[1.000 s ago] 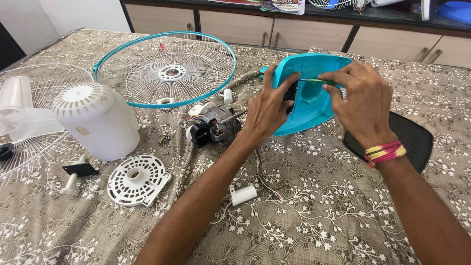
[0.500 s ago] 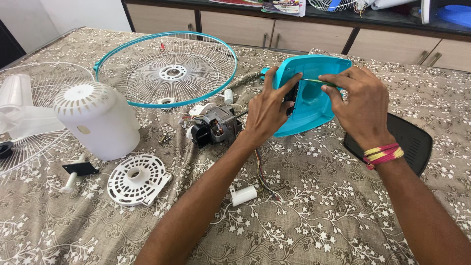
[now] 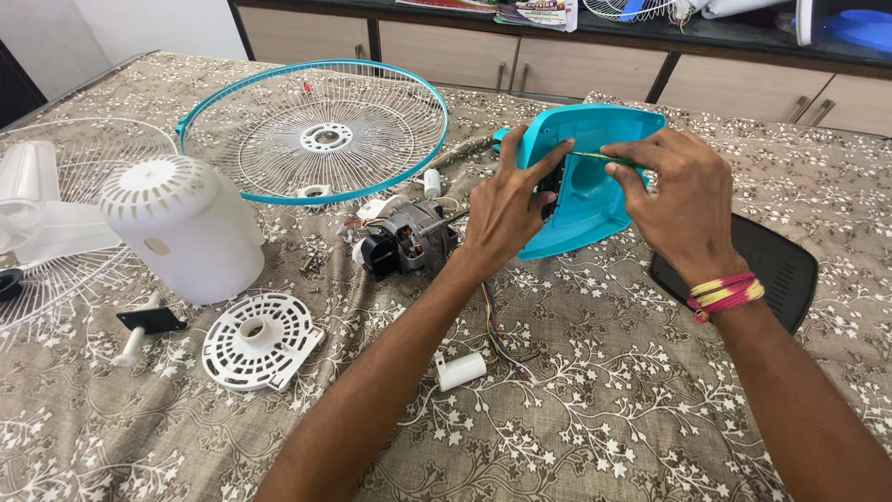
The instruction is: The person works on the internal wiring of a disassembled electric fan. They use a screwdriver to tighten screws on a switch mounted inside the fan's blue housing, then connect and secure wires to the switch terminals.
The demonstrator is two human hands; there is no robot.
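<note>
Left hand point(image 3: 506, 209) is gripping the teal housing point(image 3: 595, 186), tilted up just right of the motor point(image 3: 409, 240). Right hand point(image 3: 674, 200) is pinching a thin green screwdriver point(image 3: 604, 158) against it; tip is hidden. Black plate point(image 3: 771, 265) is lying right of the housing, half covered by the wrist. Open cloth is showing nearer the person.

The left hand point(image 3: 506, 209) covers the dark fitting on the tilted turquoise plastic fan housing point(image 3: 595, 181). The thin green-handled tool point(image 3: 604, 159) vanishes into the right hand point(image 3: 674, 200); its tip is too small to resolve. The white wire fan guard point(image 3: 56, 223) is cut by the left edge. The flat black plastic plate point(image 3: 776, 265) lies partly behind the right wrist.
</note>
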